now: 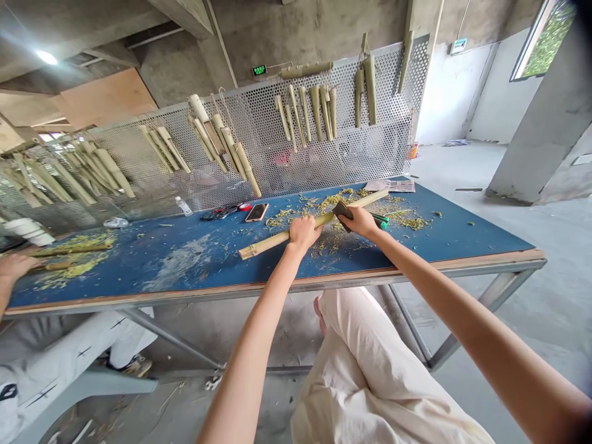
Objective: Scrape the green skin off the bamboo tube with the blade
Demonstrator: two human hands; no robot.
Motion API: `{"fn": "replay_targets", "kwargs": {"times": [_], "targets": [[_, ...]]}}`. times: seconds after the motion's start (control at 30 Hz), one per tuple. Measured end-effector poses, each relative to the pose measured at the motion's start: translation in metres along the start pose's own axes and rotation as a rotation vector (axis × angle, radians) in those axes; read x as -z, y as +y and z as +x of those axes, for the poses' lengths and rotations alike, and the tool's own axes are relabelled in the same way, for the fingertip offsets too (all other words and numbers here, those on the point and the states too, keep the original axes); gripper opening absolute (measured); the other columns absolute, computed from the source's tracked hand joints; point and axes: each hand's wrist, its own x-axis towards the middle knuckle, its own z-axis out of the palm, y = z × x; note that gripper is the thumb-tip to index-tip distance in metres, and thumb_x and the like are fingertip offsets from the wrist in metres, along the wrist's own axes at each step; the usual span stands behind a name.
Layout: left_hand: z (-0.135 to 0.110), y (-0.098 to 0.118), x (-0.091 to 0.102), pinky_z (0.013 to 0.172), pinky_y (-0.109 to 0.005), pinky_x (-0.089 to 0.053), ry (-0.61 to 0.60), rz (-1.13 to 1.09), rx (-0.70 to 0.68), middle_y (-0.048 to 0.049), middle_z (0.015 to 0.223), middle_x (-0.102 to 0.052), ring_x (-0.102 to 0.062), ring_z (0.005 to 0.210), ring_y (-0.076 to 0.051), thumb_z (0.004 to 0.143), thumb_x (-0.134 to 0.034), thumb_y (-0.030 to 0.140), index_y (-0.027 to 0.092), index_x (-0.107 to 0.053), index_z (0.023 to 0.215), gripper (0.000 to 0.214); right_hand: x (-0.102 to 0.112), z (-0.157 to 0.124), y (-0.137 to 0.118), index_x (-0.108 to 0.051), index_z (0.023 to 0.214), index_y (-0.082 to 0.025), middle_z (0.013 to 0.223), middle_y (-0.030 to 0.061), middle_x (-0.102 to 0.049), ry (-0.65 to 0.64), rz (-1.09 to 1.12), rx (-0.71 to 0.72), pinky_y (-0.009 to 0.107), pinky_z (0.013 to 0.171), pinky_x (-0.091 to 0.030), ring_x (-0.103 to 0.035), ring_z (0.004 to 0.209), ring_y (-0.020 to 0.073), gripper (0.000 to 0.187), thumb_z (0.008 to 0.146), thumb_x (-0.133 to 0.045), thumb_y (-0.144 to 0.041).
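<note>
Bamboo pole (325,218), mid-frame | clasped in left hand (304,233) | dark flat piece (341,214) gripped in right hand (362,222) | seemingly needed even pressure

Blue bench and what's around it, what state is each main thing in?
Blue bench: strewn with shavings
Bamboo piece: held, slanting across the bench
Left hand: closed on the bamboo piece
Right hand: gripping the dark pad
Dark pad: against the bamboo piece
Phone: flat, screen dark
Exit sign: lit
Ceiling light: on
Bamboo bundles: hanging
</note>
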Motion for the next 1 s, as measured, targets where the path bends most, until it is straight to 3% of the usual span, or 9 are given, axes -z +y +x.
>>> {"fn": "replay_targets", "kwargs": {"times": [0.17, 0.5, 0.77, 1.0], "targets": [[-0.0028, 0.0000, 0.0028, 0.081, -0.035, -0.047, 0.073, -0.027, -0.028, -0.0175, 0.105, -0.072, -0.069, 0.098, -0.028, 0.100, -0.042, 0.053, 0.011, -0.068, 0.108, 0.050, 0.0020, -0.0005, -0.0013, -0.067, 0.105, -0.015, 0.089, 0.0125, -0.073, -0.010, -0.017, -0.036, 0.026, 0.059, -0.038, -0.066, 0.076, 0.0235, 0.032, 0.096, -0.050, -0.041], [-0.0008, -0.0011, 0.0000, 0.091, -0.035, -0.044, 0.127, 0.002, -0.074, -0.0158, 0.111, -0.070, -0.065, 0.108, -0.027, 0.099, -0.050, 0.049, 0.012, -0.067, 0.110, 0.042, 0.0056, -0.0028, -0.0046, -0.066, 0.107, -0.015, 0.091, 0.0124, -0.074, 0.012, -0.030, -0.058, 0.026, 0.062, -0.038, -0.067, 0.078, 0.0239, 0.031, 0.096, -0.051, -0.040], [0.0001, -0.0018, -0.0009, 0.096, -0.038, -0.043, 0.120, 0.035, -0.163, -0.0167, 0.118, -0.067, -0.061, 0.113, -0.028, 0.098, -0.055, 0.036, 0.013, -0.065, 0.114, 0.031, 0.0030, -0.0010, -0.0018, -0.066, 0.104, -0.016, 0.093, 0.0129, -0.074, 0.029, -0.013, -0.060, 0.027, 0.063, -0.040, -0.067, 0.079, 0.0243, 0.031, 0.096, -0.051, -0.042], [0.0005, -0.0024, -0.0007, 0.096, -0.039, -0.042, 0.153, 0.115, -0.221, -0.0179, 0.119, -0.065, -0.060, 0.112, -0.029, 0.100, -0.046, 0.024, 0.011, -0.065, 0.114, 0.027, 0.0045, -0.0020, -0.0033, -0.065, 0.101, -0.016, 0.094, 0.0125, -0.073, 0.048, -0.009, -0.070, 0.027, 0.064, -0.039, -0.067, 0.082, 0.0250, 0.029, 0.096, -0.050, -0.042]]}}
